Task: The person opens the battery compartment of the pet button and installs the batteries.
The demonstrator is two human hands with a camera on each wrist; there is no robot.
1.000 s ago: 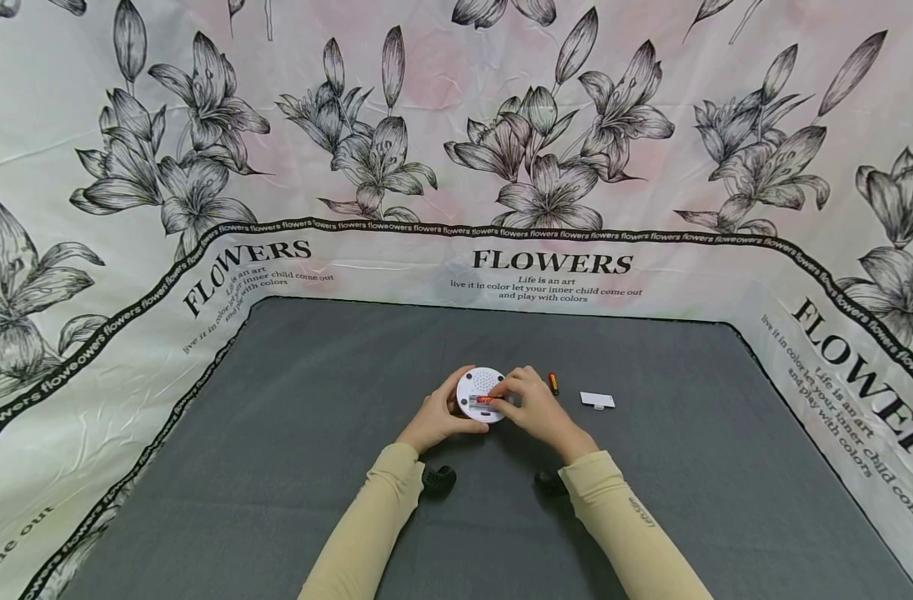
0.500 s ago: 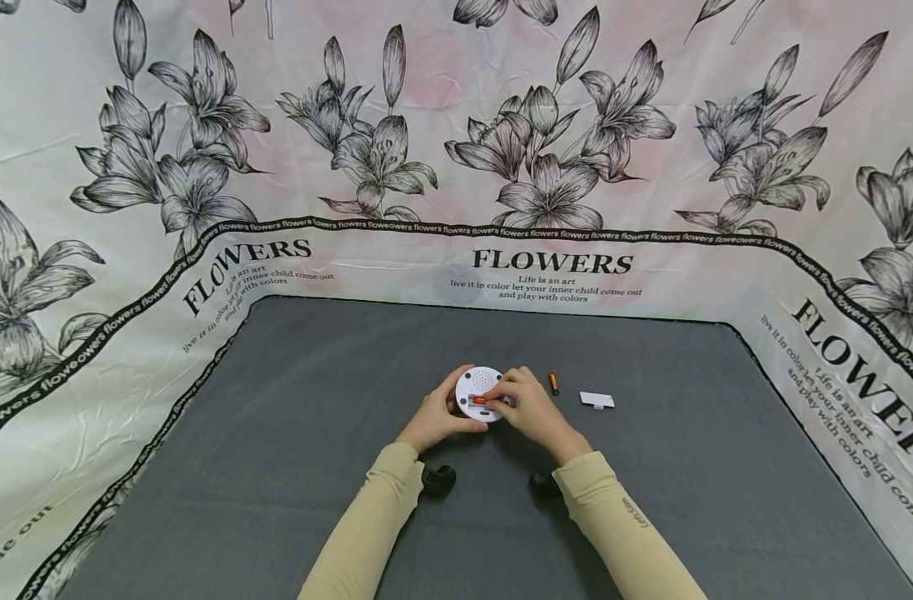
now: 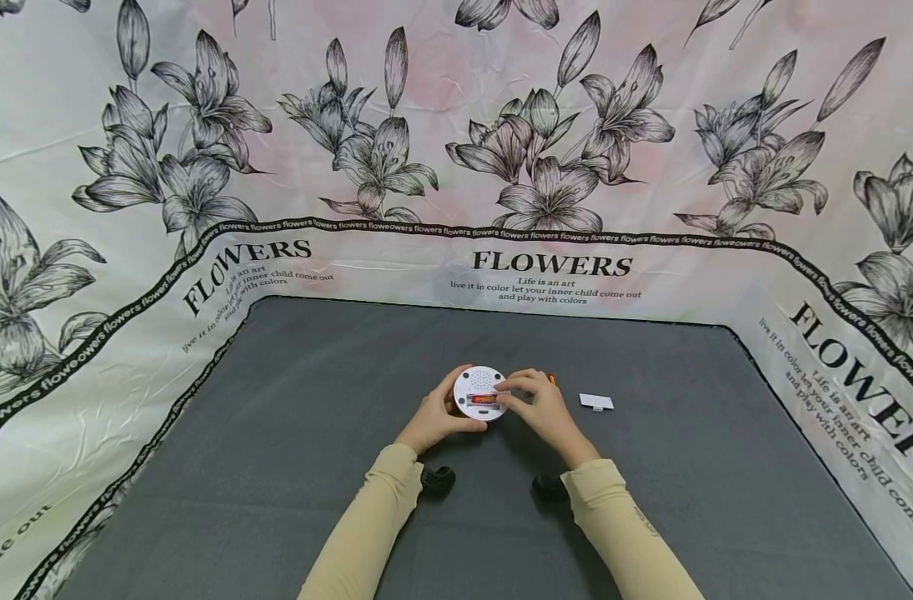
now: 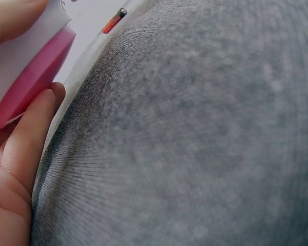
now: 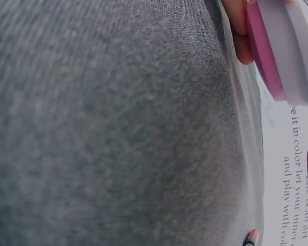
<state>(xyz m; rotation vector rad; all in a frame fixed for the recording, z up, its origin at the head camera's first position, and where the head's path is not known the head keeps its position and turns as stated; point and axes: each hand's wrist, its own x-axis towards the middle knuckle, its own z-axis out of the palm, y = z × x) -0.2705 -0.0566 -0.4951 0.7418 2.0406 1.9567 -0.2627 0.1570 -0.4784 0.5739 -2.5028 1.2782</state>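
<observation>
Seating a battery (image 3: 484, 400) in the round white device (image 3: 477, 390), left hand (image 3: 435, 418) gripping its rim, right hand (image 3: 540, 406) fingers pinching the cell; likely next, the spare battery (image 4: 114, 21), then the cover (image 3: 596, 402).

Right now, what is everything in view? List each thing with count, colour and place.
Round white device with pink underside: one, mid-mat, held up between both hands.
Orange battery in the device's slot: one, seated in its back.
Loose orange battery: one, on the mat right of the device, mostly hidden in the head view.
White rectangular cover: one, on the mat further right.
Grey fabric mat: one, under everything.
Flower-printed white cloth: one, surrounding the mat.
Left hand: grips the device's left edge.
Right hand: fingers on the device's right side.
</observation>
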